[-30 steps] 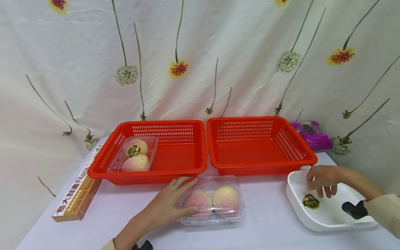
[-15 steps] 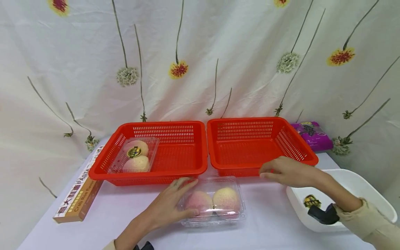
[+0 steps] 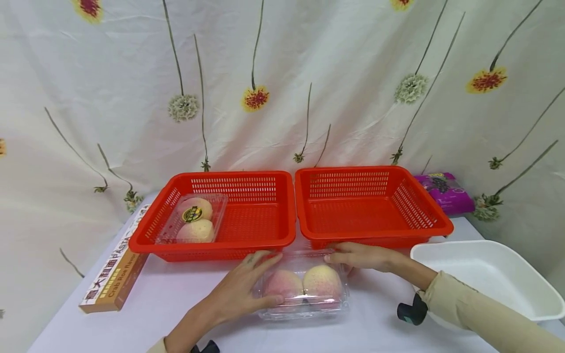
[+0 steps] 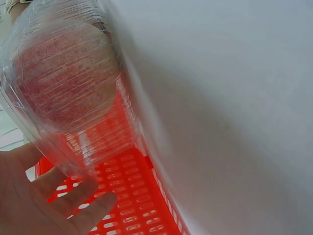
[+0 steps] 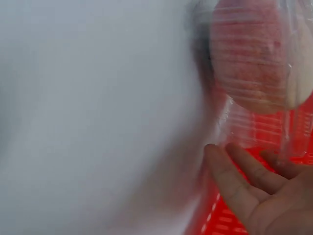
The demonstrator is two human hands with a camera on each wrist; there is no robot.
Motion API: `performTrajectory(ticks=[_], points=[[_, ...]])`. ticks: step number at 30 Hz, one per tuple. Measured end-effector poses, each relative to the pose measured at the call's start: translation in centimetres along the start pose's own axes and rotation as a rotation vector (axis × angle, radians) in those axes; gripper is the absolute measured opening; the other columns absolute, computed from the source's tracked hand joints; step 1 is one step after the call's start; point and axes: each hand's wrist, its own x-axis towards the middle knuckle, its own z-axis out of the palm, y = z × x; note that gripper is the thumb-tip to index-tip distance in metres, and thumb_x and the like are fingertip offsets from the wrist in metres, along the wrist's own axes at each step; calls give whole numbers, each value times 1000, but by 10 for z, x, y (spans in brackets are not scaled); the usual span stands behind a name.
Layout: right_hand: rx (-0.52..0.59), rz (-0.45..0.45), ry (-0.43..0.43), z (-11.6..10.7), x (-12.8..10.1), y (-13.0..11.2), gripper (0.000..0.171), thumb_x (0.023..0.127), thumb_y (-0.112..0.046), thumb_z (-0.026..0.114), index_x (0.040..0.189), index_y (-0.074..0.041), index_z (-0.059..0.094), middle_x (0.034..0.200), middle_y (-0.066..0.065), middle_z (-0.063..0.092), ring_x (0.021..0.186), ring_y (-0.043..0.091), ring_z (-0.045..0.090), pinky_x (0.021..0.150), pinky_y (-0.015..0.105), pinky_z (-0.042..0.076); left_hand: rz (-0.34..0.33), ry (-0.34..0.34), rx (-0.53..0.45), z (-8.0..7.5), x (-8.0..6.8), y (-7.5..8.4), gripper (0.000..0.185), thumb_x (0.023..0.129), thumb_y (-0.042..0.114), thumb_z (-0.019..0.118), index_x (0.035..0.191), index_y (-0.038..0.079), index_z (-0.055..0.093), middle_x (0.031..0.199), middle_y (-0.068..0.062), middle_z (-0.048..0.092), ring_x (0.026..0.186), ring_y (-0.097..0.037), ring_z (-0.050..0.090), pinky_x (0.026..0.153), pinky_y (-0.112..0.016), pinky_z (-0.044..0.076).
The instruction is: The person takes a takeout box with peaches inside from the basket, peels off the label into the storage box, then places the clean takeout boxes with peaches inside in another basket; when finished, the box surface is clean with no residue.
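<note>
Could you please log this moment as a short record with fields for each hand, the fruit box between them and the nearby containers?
left hand: left hand rests with straight fingers on the left end of the box
right hand: right hand reaches to the box's far right edge, fingers straight
box: clear plastic clamshell box with two peaches, lying on the white table
left red slotted basket: holds a second clear box of peaches
right red slotted basket: nothing seen inside
white plastic tub: at the right edge

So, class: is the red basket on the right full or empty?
Empty. The right red basket shows only its bare perforated floor, while the left red basket holds a clear box of peaches.
</note>
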Motion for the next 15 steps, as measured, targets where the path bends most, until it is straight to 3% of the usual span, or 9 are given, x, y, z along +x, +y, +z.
performTrajectory(ticks=[4, 9, 15], points=[[109, -6, -12, 0, 3, 3, 64, 91, -35, 58, 143, -4, 38, 130, 15, 46, 110, 29, 46, 82, 45, 53, -7, -5, -7, -2, 0, 1, 83, 77, 71, 59, 147, 29, 40, 144, 1, 41, 131, -27, 42, 97, -60, 41], [196, 18, -48, 0, 3, 6, 50, 89, -31, 61, 126, 0, 47, 114, 11, 52, 104, 26, 47, 83, 41, 50, 5, -11, -13, -3, -1, 2, 83, 77, 71, 59, 147, 31, 38, 150, 2, 37, 135, -30, 38, 98, -63, 38], [280, 70, -102, 2, -5, 7, 32, 88, -27, 63, 104, -4, 47, 96, 7, 49, 95, 21, 46, 77, 32, 42, 43, -17, -21, -2, -2, 2, 81, 77, 72, 59, 147, 38, 35, 153, 9, 32, 138, -27, 36, 99, -62, 38]])
